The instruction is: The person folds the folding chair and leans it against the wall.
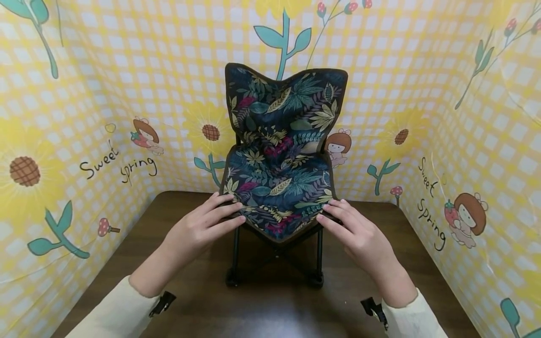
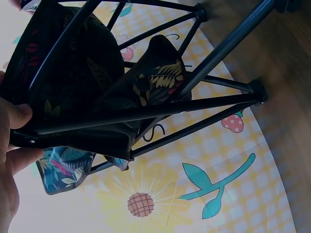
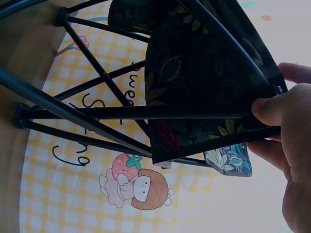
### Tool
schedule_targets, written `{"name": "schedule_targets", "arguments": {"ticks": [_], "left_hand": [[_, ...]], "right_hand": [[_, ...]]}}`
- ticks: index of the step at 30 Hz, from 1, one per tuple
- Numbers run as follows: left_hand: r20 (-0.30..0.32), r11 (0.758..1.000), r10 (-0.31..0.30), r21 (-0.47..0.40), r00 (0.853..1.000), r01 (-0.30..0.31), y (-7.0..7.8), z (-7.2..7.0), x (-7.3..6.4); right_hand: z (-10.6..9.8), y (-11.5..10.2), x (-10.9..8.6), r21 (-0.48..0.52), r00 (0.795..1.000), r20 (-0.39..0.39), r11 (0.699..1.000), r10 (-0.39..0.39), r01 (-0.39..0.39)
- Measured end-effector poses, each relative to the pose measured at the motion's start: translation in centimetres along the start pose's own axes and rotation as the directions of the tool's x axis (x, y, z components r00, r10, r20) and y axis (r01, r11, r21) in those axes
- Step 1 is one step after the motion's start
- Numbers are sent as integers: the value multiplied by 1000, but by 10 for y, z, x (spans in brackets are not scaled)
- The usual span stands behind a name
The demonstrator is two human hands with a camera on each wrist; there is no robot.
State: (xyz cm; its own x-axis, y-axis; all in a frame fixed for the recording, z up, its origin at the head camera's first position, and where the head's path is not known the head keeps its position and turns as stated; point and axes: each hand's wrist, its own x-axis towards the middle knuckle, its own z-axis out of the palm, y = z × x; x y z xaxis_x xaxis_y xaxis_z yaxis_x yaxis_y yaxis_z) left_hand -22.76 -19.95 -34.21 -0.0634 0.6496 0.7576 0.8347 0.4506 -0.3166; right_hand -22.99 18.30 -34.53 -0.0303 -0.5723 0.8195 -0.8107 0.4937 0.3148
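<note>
A small folding chair with dark floral fabric and black tube legs stands unfolded, its seat front toward me. My left hand grips the seat's left front corner, fingers lying over the fabric. In the left wrist view its thumb presses from beneath, by the end of a frame tube. The right front corner is held the same way by my right hand. From below, the right wrist view shows that thumb against the corner, next to a black tube.
The chair's feet rest on a dark brown wooden table. Yellow-and-white checked cloth with sunflowers and cartoon girls walls in the back and both sides. A black clip sits at the left cuff, another clip at the right.
</note>
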Motion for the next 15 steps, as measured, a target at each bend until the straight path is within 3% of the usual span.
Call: {"name": "schedule_targets", "arguments": {"ticks": [15], "left_hand": [[5, 1000, 15, -4, 1000, -15, -2, -6, 8]], "right_hand": [[-4, -1, 15, -9, 999, 25, 1000, -20, 20]]}}
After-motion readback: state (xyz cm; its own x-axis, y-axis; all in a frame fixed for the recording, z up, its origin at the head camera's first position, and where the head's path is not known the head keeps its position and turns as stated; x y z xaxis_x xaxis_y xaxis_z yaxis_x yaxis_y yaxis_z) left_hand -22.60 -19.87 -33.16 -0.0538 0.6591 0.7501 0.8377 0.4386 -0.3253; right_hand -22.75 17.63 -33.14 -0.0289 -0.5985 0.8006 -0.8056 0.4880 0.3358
